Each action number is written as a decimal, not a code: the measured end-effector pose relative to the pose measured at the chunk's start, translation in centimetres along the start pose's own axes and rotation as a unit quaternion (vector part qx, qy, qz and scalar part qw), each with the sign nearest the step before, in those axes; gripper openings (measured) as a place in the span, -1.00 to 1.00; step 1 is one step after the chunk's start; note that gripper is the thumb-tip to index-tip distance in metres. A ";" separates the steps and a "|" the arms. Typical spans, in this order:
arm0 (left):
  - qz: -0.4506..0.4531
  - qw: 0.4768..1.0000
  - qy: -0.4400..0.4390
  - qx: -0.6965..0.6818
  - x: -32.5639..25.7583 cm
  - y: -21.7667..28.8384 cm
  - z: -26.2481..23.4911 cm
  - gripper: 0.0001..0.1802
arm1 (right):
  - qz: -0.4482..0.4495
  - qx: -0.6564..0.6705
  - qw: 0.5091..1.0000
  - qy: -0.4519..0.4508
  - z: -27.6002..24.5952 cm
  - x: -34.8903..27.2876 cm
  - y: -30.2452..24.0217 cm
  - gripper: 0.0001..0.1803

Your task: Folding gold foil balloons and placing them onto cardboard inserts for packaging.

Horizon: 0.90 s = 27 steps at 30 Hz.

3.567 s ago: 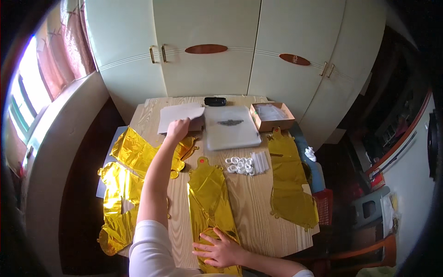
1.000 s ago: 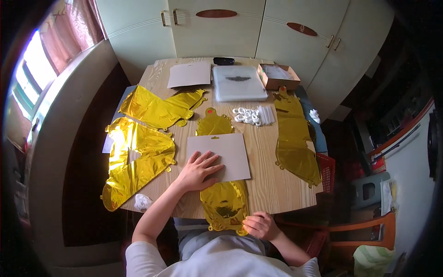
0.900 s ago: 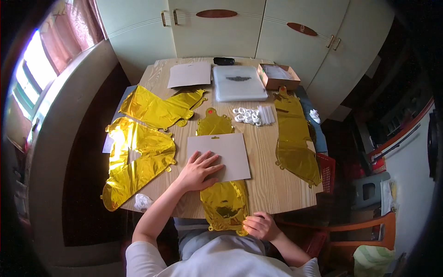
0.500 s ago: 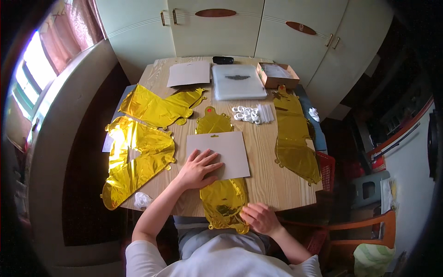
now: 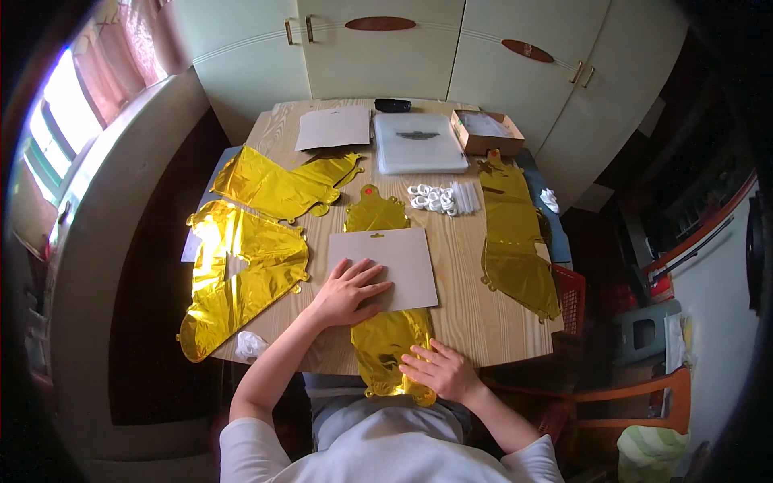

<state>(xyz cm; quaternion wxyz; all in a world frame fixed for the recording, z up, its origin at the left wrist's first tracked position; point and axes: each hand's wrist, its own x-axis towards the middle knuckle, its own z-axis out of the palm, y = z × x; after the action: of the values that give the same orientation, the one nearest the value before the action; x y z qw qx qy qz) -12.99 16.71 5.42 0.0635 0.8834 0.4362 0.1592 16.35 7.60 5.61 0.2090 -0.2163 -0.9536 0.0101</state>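
A flat gold foil balloon [image 5: 378, 216] lies lengthwise on the wooden table [image 5: 463, 282], its near end hanging over the front edge. A grey card sheet [image 5: 394, 253] rests on top of its middle. My left hand [image 5: 348, 291] lies flat on the card's near left corner, fingers spread. My right hand [image 5: 439, 370] presses flat on the balloon's near end [image 5: 386, 342] at the table edge.
More gold foil balloons lie at the left [image 5: 274, 187], [image 5: 233, 278] and right [image 5: 515, 237]. A second grey card [image 5: 332, 129], a clear plastic pack [image 5: 419, 143], a cardboard box [image 5: 485, 131], white rings [image 5: 431, 199] and a crumpled white wrapper [image 5: 250, 344] are on the table. A chair [image 5: 636, 394] stands at right.
My left hand brought a card from the far stack onto the balloon and pulled back to its near corner. My right hand slid up onto the balloon's near end.
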 end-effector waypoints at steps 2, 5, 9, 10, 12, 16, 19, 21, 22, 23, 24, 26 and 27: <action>0.002 1.000 0.002 0.000 -0.1 0.0 -0.1 -0.41 | -0.001 0.004 1.000 -0.002 -0.1 0.0 0.1 -0.67; 0.007 1.000 0.002 -0.002 -0.1 0.2 -0.1 -0.42 | -0.004 0.011 1.000 0.006 -0.2 0.0 0.1 -0.70; 0.002 1.000 -0.012 0.004 -0.9 1.0 -0.4 -0.43 | -0.001 0.034 0.999 0.009 -0.4 -0.3 -0.5 -0.72; 0.001 1.000 -0.016 0.003 -1.0 1.4 -0.6 -0.44 | 0.000 0.038 0.999 0.011 -0.4 -0.4 -0.8 -0.72; -0.003 1.000 -0.024 0.002 -1.6 2.0 -0.6 -0.47 | 0.003 0.050 0.999 0.014 -0.3 -0.8 -1.4 -0.72; -0.010 0.999 -0.031 0.007 -3.0 3.3 -0.4 -0.53 | -0.002 0.056 0.998 0.014 -0.6 -1.6 -2.7 -0.74; -0.010 0.999 -0.032 0.001 -3.6 4.2 -0.5 -0.53 | -0.002 0.061 0.998 0.011 -0.8 -2.2 -3.6 -0.75; -0.008 0.999 -0.031 -0.002 -3.9 4.7 -0.7 -0.52 | -0.001 0.061 0.998 0.008 -0.9 -2.6 -4.1 -0.75; -0.008 1.000 -0.029 -0.001 -4.0 5.1 -1.0 -0.52 | 0.001 0.063 0.998 0.008 -1.0 -2.7 -4.3 -0.75; -0.008 1.000 -0.029 0.001 -4.2 5.3 -1.1 -0.51 | 0.002 0.066 0.998 0.007 -1.1 -2.9 -4.5 -0.74; -0.014 1.000 -0.026 -0.007 -4.3 5.4 -0.9 -0.51 | 0.003 0.069 0.998 0.007 -1.1 -3.0 -4.7 -0.74; -0.025 0.999 -0.018 -0.022 -4.5 5.5 -0.6 -0.52 | -0.005 0.067 0.998 0.003 -1.0 -3.2 -4.9 -0.74; -0.029 0.999 -0.013 -0.028 -4.5 5.7 -0.5 -0.52 | -0.010 0.066 0.998 0.001 -1.0 -3.3 -4.9 -0.75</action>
<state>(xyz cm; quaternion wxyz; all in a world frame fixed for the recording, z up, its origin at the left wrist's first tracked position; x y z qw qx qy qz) -11.45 9.67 6.32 0.0989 0.8703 0.4559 0.1579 17.43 1.67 5.77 0.2239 -0.1931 -0.9527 0.0703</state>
